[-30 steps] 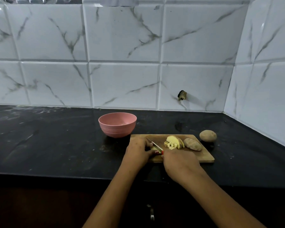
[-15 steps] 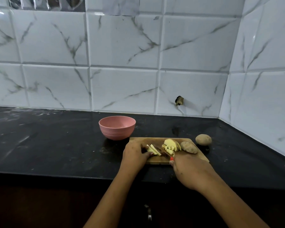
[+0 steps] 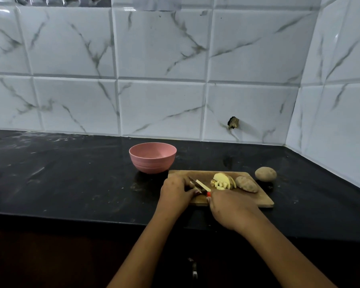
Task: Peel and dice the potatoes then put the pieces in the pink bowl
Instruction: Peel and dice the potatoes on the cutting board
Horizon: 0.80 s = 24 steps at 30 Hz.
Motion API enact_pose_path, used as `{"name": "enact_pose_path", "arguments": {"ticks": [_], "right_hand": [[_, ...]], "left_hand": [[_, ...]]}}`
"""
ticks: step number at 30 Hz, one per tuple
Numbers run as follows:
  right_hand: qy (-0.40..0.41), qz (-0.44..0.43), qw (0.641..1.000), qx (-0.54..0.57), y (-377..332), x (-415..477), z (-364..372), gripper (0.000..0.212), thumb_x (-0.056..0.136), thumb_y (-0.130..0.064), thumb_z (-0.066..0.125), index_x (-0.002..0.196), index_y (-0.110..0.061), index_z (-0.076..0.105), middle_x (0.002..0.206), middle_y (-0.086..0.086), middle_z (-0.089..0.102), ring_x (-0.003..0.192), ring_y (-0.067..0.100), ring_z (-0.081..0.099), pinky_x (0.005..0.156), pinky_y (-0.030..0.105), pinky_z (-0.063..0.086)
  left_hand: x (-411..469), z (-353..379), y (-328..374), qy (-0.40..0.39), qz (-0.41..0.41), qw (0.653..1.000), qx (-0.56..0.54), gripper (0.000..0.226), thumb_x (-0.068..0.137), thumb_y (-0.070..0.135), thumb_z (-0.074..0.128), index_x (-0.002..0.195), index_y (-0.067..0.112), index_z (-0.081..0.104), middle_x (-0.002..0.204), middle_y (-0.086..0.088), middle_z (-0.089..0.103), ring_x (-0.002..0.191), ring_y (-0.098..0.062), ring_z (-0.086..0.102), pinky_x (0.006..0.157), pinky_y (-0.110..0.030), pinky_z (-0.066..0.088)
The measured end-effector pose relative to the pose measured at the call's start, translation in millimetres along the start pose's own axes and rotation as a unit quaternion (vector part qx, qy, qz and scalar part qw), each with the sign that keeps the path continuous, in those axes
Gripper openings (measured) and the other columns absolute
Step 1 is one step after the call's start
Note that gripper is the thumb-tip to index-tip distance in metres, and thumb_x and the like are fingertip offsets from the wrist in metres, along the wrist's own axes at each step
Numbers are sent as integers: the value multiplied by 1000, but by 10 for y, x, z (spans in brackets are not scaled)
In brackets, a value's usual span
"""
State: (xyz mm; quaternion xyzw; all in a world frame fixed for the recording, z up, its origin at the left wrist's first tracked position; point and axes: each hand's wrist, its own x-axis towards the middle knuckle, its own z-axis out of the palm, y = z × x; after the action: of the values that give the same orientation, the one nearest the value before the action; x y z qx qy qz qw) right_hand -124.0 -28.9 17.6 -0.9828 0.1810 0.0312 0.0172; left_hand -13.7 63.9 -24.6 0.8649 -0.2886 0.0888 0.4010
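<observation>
A wooden cutting board (image 3: pixel 256 199) lies on the black counter. On it sit peeled potato slices with a few diced pieces (image 3: pixel 222 181) and an unpeeled potato (image 3: pixel 246 184). My right hand (image 3: pixel 230 206) grips a red-handled knife (image 3: pixel 202 187) whose blade points up-left across the board. My left hand (image 3: pixel 176 191) curls over a potato strip (image 3: pixel 202 185) by the blade, mostly hiding it. The pink bowl (image 3: pixel 152 157) stands empty just behind the board's left end.
Another unpeeled potato (image 3: pixel 265 173) rests on the black counter (image 3: pixel 71 179) off the board's far right corner. White marble-look tiled walls rise behind and to the right. The counter's front edge runs below my wrists.
The view drifted slightly. The knife blade shifted along the strips beside my left hand, and the strips seen half a second ago are now mostly covered by that hand.
</observation>
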Motion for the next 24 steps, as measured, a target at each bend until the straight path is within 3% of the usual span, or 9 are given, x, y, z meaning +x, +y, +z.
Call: {"name": "enact_pose_path", "arguments": {"ticks": [5,11,14,19,24], "right_hand": [[-38,-9,999,38,51,103,-54,34,103,-36,30,112,-17,56,95,1,59,89,18,59,83,37,49],[-54,-6,999,9,53,116,-27,26,101,-29,37,111,-16,57,92,0,58,89,19,60,79,36,48],[-39,-7,999,-16,51,15,-25,24,101,-28,38,110,-18,57,93,0,55,89,20,58,74,33,44],[-50,-1,998,-24,107,-198,-8,26,102,-33,40,118,-19,55,110,2,60,100,21,58,81,34,45],[-16,-4,998,63,269,-332,-27,33,104,-39,30,114,-20,55,103,0,59,94,16,58,82,35,47]], "left_hand": [[14,18,-10,1,5,1000,3,14,84,22,70,96,17,75,100,2,71,93,-9,62,84,-23,49],[22,48,-15,14,-17,1000,9,17,84,24,70,99,19,74,102,4,70,94,-7,61,80,-16,44],[23,52,-14,9,-28,999,23,17,84,27,70,98,20,74,100,3,70,93,-10,61,82,-22,47],[8,56,-15,31,-32,999,29,19,84,28,70,98,15,74,100,1,69,96,-14,60,84,-27,47],[-49,35,-7,44,-19,998,41,25,82,32,70,104,20,71,105,1,68,102,-15,57,82,-23,43]]}}
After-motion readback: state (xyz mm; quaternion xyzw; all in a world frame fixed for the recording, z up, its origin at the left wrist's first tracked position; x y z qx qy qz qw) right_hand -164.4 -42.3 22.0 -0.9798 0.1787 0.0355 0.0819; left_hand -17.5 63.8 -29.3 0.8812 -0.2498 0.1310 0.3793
